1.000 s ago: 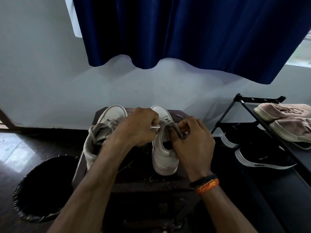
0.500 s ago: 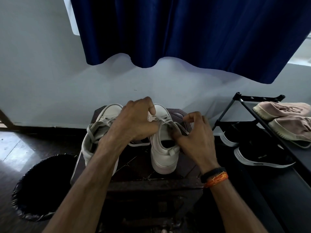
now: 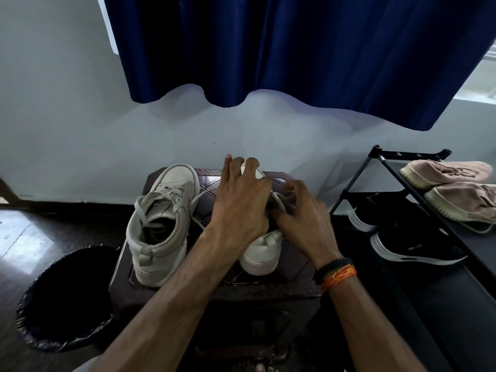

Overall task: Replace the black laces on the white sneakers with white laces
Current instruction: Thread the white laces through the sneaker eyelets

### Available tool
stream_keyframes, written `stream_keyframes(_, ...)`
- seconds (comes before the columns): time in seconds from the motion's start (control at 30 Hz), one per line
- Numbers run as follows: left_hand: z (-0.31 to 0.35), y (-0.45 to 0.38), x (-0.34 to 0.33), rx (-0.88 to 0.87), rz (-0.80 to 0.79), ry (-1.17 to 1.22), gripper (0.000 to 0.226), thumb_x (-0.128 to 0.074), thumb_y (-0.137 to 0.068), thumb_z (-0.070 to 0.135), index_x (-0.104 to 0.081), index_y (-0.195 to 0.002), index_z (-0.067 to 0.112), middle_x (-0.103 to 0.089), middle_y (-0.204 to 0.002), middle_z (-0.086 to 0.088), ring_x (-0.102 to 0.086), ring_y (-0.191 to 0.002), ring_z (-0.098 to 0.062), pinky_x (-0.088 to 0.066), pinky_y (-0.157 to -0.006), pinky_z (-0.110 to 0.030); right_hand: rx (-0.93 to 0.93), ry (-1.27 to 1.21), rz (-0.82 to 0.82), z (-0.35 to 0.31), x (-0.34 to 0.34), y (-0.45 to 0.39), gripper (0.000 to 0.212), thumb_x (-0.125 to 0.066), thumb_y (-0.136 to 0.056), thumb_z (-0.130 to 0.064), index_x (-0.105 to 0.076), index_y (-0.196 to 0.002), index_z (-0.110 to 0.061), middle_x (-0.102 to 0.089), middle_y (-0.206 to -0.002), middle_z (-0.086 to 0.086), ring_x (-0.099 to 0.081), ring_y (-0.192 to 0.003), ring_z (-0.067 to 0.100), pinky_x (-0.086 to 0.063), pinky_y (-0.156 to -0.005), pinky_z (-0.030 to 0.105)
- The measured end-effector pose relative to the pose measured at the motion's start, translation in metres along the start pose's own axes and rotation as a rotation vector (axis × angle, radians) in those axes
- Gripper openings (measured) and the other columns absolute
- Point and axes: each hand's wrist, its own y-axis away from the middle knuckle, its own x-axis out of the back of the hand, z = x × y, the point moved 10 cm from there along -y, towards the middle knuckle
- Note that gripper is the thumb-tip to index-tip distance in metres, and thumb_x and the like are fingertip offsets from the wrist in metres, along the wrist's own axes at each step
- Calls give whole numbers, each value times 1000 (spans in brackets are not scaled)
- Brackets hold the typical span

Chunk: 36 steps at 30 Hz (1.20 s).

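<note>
At nine o'clock of the dark carved wooden stool a round black waste bin sits on the floor. On the stool's left half stands a white leather sneaker, threaded with a white lace (loose at the collar). The left hand lies over the second white sneaker, fingers spread toward twelve o'clock; what it holds I cannot tell. The right hand, fingers curled, pinches at that shoe's tongue. At three o'clock, a black metal shoe rack.
</note>
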Motion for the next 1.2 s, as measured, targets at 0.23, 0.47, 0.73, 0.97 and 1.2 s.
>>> stream_keyframes(0.23,5,-3,-4,-58,-43,46,15,-76,-53,10,-68,-66,8,-59,-121,-12,-50,-116,-39,-43,-91,-39,-6,-1,-17,0,-1,-1,41,-67,-87,-25,-59,-127,-18,-70,-111,-2,-63,-97,19,-40,-71,27)
stream_keyframes(0.47,5,-2,7,-173,98,252,17,-55,-67,22,-41,-75,21,-54,-87,-2,-50,-83,-23,-44,-56,-36,-5,-63,-34,1,5,-2,23,-63,-90,-26,-68,-113,-23,-69,-98,-9,-63,-90,13,-47,-71,24)
stream_keyframes(0.73,-3,-2,15,-153,203,318,29,-60,-76,3,-38,-82,20,-39,-79,7,-31,-65,-14,-24,-55,-18,34,43,-1,4,3,1,23,-66,-83,-24,-67,-107,-22,-69,-85,-6,-58,-71,11,-39,-59,17)
stream_keyframes(0.97,-18,-11,12,-81,163,348,11,-63,-79,10,-53,-78,12,-56,-75,0,-51,-68,-20,-41,-61,-32,-136,-190,-73,34,11,-1,49,-64,-92,-58,-67,-72,-14,-69,-66,6,-69,-60,19,-55,-54,33)
stream_keyframes(1.2,-34,-11,10,21,55,473,14,-81,-79,20,-68,-79,17,-65,-81,12,-64,-84,-7,-44,-70,-9,-223,253,-287,106,36,-4,18,-66,-95,-22,-76,-81,-26,-69,-72,-2,-64,-67,14,-58,-72,35)
